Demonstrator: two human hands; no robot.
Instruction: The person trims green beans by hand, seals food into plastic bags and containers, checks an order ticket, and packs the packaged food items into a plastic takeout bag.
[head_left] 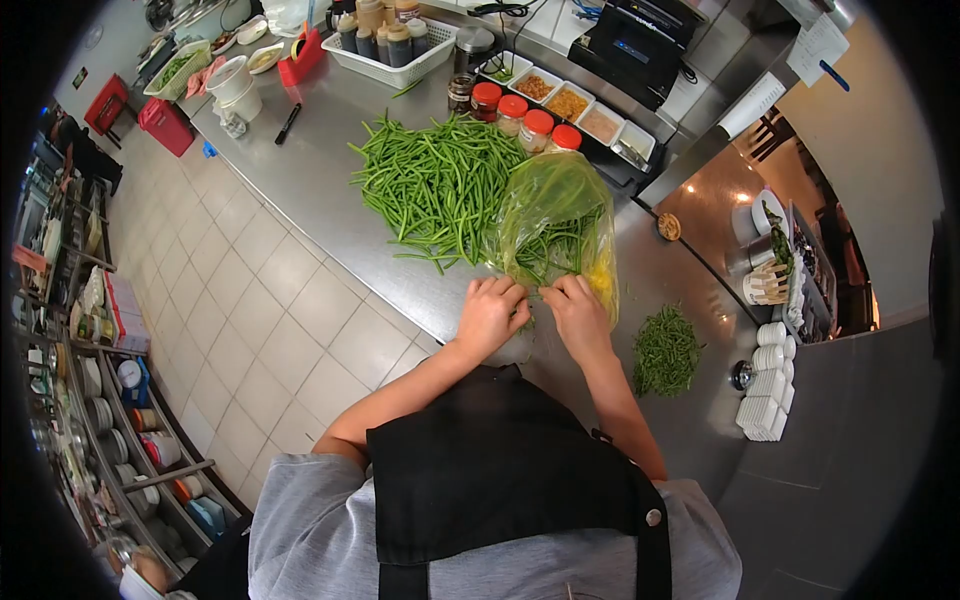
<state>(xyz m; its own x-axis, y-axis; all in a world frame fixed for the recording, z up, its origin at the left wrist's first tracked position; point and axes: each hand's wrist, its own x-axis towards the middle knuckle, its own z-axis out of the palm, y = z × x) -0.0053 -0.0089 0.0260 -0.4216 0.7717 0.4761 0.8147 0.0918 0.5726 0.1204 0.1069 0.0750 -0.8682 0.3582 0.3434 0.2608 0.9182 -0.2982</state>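
Observation:
A large heap of green beans [435, 185] lies on the steel counter [330, 180]. Against its right side rests a clear yellowish plastic bag [560, 195] with beans inside or under it. Both hands meet at the bag's near edge, fingers pinched. My left hand [492, 316] is closed near a thin green piece, probably a bean. My right hand [577, 312] is closed on a green bean [538, 293], its tip showing between the hands. To the right of my right forearm is a smaller pile of short green pieces [668, 350].
Red-lidded jars [511, 112] and a row of ingredient trays [568, 104] line the back. A white basket of bottles [392, 55], a black marker [288, 124] and a white tub [235, 88] stand farther left. Stacked white dishes [768, 390] are at right. A person [88, 155] stands far left.

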